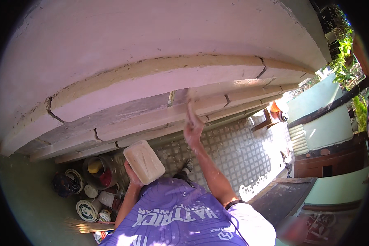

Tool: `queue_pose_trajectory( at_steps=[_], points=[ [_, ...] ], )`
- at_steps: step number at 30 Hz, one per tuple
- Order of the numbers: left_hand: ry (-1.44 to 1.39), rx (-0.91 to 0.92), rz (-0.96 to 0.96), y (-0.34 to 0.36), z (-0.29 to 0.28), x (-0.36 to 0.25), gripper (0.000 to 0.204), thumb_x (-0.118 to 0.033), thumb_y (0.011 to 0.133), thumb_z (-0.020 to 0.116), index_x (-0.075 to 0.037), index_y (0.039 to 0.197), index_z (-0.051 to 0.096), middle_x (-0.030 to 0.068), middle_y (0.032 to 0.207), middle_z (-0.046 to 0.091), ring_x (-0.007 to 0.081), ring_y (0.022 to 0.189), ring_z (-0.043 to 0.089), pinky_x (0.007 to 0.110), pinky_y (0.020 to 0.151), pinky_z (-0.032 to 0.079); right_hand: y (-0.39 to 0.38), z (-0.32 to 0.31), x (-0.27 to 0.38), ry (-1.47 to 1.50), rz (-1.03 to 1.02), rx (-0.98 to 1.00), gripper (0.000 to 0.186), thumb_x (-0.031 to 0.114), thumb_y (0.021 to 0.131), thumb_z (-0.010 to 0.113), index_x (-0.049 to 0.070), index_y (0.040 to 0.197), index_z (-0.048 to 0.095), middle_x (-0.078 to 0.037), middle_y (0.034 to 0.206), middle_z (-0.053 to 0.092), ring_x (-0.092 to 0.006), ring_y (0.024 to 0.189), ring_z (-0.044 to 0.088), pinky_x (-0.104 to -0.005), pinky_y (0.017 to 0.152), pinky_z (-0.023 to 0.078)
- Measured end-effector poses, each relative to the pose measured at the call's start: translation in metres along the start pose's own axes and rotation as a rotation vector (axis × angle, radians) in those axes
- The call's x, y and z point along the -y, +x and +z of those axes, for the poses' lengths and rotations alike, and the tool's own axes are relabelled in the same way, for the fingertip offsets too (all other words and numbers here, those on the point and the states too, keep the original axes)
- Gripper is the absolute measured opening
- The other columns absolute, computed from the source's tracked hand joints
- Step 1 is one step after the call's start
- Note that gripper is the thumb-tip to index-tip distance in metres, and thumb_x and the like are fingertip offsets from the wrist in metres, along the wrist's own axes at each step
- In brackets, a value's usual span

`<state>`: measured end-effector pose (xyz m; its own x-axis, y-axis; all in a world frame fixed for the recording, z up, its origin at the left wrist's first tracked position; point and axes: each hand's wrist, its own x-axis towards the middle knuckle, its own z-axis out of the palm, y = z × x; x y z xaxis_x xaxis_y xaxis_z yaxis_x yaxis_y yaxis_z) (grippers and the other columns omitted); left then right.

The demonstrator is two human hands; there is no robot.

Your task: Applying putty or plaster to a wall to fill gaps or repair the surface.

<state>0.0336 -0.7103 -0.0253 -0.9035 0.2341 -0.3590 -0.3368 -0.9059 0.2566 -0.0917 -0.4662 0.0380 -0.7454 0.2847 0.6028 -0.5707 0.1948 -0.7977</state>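
My left hand (133,175) grips a shallow, rectangular tub (144,162) by its side, in front of my body. The tub is off-white, with pale smears inside. My right hand (193,130) is raised toward the cracked, stepped ledges of the wall (164,78). Its fingers look closed, and a thin, pale, blurred shape rises from them near the second ledge; I cannot make out what it is. Pale dust or paste marks my right forearm. Dark cracks cut across several ledges, one (261,67) at the upper right.
Buckets and tubs (87,210) crowd the floor at the lower left, beside a straw broom (82,225). Tiled floor (229,153) runs to the right. A dark panel (281,197) and a brown wooden door (336,162) stand at the right. An orange object (275,107) lies farther off.
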Motion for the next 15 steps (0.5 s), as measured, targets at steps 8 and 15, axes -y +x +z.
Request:
queue_pose_trajectory(
  at_steps=[8, 15],
  points=[
    [0.067, -0.001, 0.005, 0.013, 0.011, 0.013, 0.075, -0.061, 0.09, 0.033, -0.011, 0.144, 0.047, 0.0113, 0.136, 0.058, 0.032, 0.123, 0.058, 0.049, 0.107, 0.045, 0.04, -0.071, 0.004, -0.424, -0.092, -0.38, 0.047, 0.022, 0.106, 0.046, -0.008, 0.142, 0.045, -0.022, 0.139, 0.055, -0.0282, 0.127, 0.056, -0.0378, 0.106, 0.045],
    [0.132, -0.02, 0.031, 0.024, 0.047, 0.029, 0.083, -0.069, 0.088, 0.036, -0.011, 0.148, 0.042, 0.0122, 0.144, 0.051, 0.0333, 0.13, 0.052, 0.05, 0.111, 0.04, 0.071, -0.076, -0.022, -0.4, 0.079, -0.229, 0.042, 0.018, 0.103, 0.052, -0.005, 0.138, 0.051, -0.019, 0.13, 0.063, -0.0194, 0.104, 0.061, -0.0309, 0.091, 0.048]
  ],
)
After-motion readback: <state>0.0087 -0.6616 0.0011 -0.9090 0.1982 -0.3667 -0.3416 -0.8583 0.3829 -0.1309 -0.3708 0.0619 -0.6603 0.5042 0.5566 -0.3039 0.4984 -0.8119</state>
